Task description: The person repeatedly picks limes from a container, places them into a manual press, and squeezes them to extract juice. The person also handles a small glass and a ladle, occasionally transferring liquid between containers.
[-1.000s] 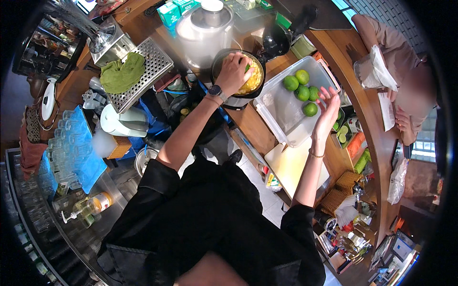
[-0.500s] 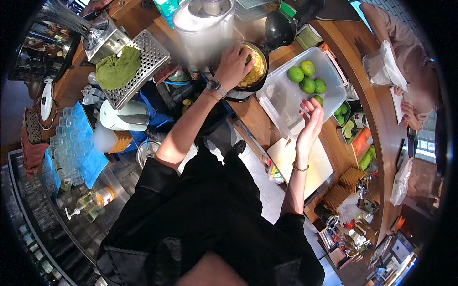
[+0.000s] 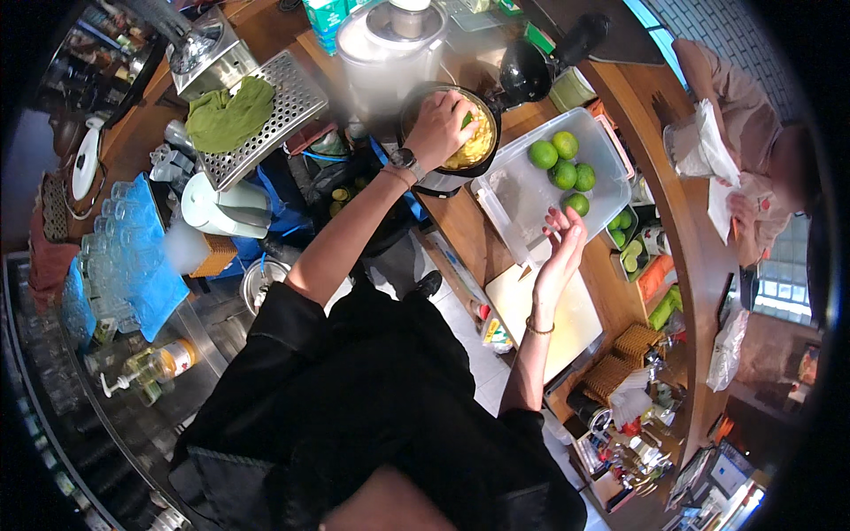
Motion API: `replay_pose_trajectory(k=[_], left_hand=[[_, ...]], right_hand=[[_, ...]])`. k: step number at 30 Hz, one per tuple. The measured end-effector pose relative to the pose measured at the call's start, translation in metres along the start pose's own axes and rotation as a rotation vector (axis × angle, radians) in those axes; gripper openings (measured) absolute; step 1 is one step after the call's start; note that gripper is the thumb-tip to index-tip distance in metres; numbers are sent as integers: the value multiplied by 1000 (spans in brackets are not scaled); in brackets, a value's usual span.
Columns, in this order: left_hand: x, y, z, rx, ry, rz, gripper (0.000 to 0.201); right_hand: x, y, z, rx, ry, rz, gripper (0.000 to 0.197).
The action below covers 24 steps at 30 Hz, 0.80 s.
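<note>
My left hand (image 3: 434, 133) is curled over a green lime piece (image 3: 467, 119), pressing it down inside a dark round bowl, seemingly a citrus juicer (image 3: 450, 182). Yellow pulp (image 3: 478, 146) fills the bowl around my fingers. The underside of the lime is hidden by my hand. My right hand (image 3: 560, 258) hovers, empty and with fingers apart, between a clear plastic tub (image 3: 522, 199) and a pale cutting board (image 3: 558, 323). Several whole green limes (image 3: 563, 175) lie in the tub.
A white appliance (image 3: 390, 57) stands behind the bowl, beside a perforated metal tray (image 3: 283, 97) bearing a green cloth (image 3: 228, 115). Glasses (image 3: 119, 257) stand on a blue mat at left. Cut limes (image 3: 631, 257) sit right of the tub. Across the counter, another person (image 3: 735, 106) stands.
My view has shifted slightly. My left hand stays over the bowl with the lime; my right hand remains raised, a little lower and to the left in view.
</note>
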<state>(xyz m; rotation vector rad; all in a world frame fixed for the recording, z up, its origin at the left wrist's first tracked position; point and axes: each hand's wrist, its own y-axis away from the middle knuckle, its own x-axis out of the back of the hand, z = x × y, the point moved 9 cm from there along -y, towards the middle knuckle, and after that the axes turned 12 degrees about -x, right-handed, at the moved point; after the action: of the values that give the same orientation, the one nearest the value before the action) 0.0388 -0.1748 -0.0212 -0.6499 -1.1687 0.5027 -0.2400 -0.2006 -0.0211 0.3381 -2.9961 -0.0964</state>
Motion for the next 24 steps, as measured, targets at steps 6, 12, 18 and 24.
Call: replay_pose_trajectory(k=[6,12,18,24], left_hand=[[30,-10,0,24,177,191,22],[136,17,0,127,118,524,23],[131,156,-40,411,-151,253,55],[154,297,-25,724,-238,197,68]], right_hand=[[18,9,0,-9,-13,35,47],[23,12,1,33,46,34,52],[-12,19,-5,20,46,-41,58],[-80,28,-19,135,106,-234,58]])
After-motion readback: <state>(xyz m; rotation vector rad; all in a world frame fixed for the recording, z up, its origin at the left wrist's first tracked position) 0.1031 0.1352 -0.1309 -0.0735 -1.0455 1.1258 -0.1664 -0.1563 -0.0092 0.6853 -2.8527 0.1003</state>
